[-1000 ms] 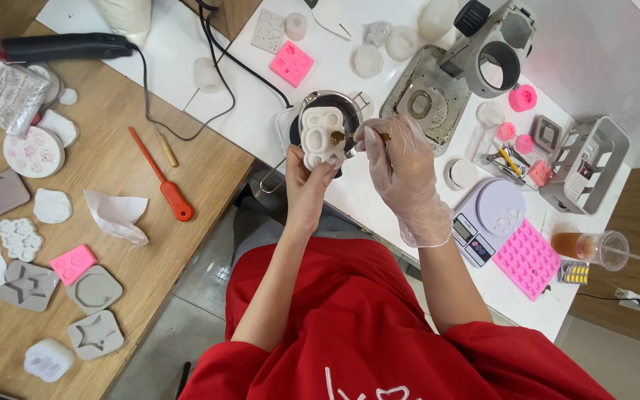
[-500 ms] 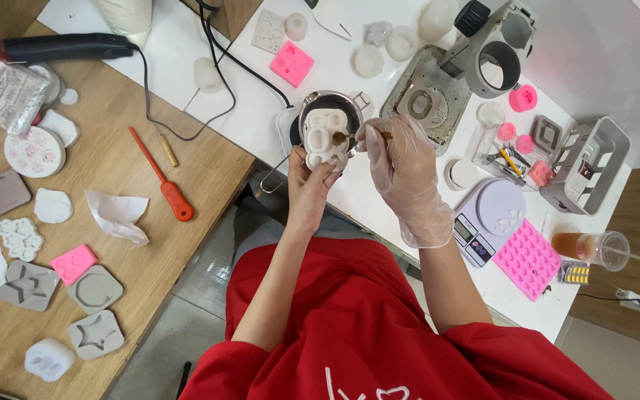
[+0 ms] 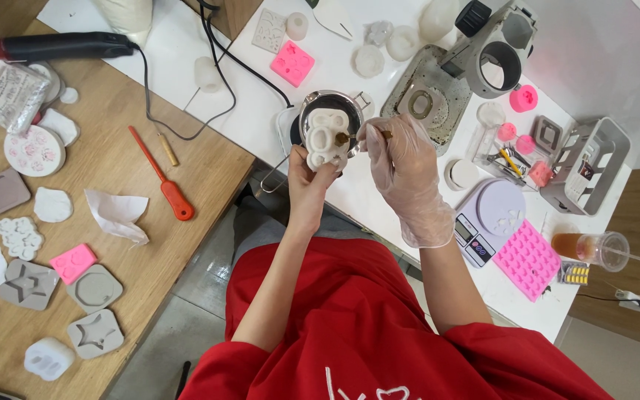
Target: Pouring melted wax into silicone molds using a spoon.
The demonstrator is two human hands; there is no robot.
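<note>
My bare left hand (image 3: 311, 176) is still gripping the white silicone mould (image 3: 325, 138), now tilted upright, while my gloved right hand (image 3: 401, 167) is pinching a small brown tool (image 3: 344, 138) against it.

Left hand (image 3: 311, 180) bare, raised from below, fingers curled upward in a closed grip, thumb side toward the body's midline. Left forearm bare, running straight down to a bent elbow at the red sleeve. Right hand (image 3: 403, 172) in a clear, loose glove bunched at the wrist; its fingertips (image 3: 370, 135) pinched together, pointing toward the left hand. Hands close, nearly touching. Right forearm bare, angled down and outward.
</note>
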